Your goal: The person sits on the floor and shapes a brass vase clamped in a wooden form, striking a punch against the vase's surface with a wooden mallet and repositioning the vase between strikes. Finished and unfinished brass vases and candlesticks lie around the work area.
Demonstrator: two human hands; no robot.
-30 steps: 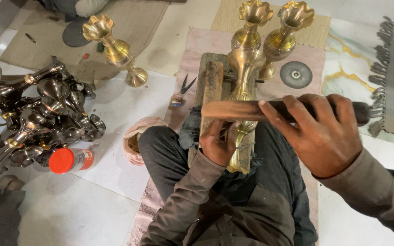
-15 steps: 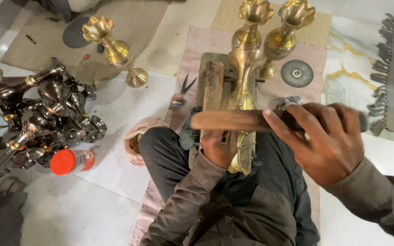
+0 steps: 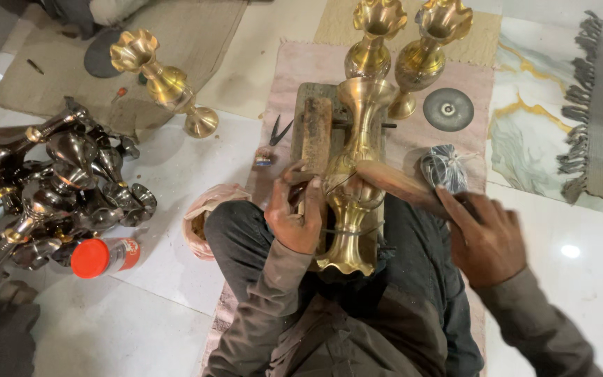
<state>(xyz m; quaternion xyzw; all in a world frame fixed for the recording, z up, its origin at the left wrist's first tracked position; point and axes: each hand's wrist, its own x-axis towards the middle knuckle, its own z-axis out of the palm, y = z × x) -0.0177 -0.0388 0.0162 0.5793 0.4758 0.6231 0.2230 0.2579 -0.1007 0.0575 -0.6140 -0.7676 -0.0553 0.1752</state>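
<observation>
- The left hand (image 3: 294, 220) is closed around a thin tool whose tip rests against the waist of the brass vase (image 3: 354, 192).
- The right hand (image 3: 486, 237) grips one end of a wooden mallet (image 3: 399, 185); the other end touches the vase's middle, close to the left hand's tool.
- The hands are apart, one on each side of the vase.
- The vase lies on its side on a wooden block (image 3: 315, 132), mouth toward the far edge of the pink mat (image 3: 294, 70), flared foot over the person's lap.
- Thin wire crosses the vase near its foot.
- Two upright brass vases (image 3: 413, 42) stand at the far edge of the mat, just behind the block.
- A grey disc (image 3: 448, 109) lies near the mat's right edge, and a wire bundle (image 3: 444, 167) lies just beside the mallet.
- Small scissors (image 3: 277, 132) lie at the mat's left edge.
- Off the mat to the left, a tilted vase (image 3: 162, 80) rests on the floor.
- A pile of dark metal vases (image 3: 57, 188) fills the left side, with a red-capped bottle (image 3: 102, 257) beside it.
</observation>
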